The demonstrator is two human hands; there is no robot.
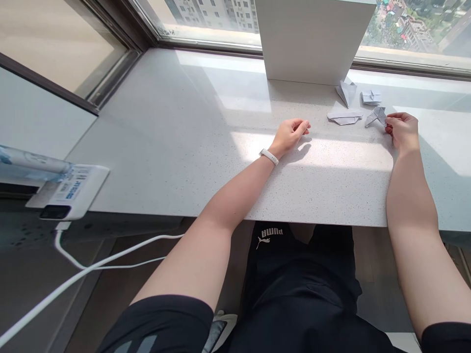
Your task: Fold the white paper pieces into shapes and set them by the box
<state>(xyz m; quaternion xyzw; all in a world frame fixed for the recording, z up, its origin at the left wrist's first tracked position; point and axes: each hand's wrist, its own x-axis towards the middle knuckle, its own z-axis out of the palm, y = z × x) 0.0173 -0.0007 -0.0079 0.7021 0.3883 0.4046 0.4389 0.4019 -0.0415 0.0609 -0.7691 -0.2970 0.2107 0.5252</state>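
A: What's the right hand (pixel 402 130) doing?

B: It's closed lightly on a folded paper piece (pixel 376 116), its fingertips (pixel 388 122) pinching one edge. The piece sits at the far side of the surface (pixel 165 147), though I can't tell whether it's touching down or held just above.

A: And the left hand (pixel 290 135)?

B: Released, holding nothing. It rests on the surface with its fingers loosely curled, a white wristband (pixel 269 157) around the wrist.

A: How far along does it look?

B: Going by how things lie, a good deal of folding is done. Three other folded pieces sit near the right hand: a flat one (pixel 345 116), a pointed one (pixel 346 92) beside the foot of a white pillar (pixel 312 39), and a small one (pixel 371 97) by the window (pixel 415 29). Only the pinched piece is in hand, and whether it's finished I can't tell
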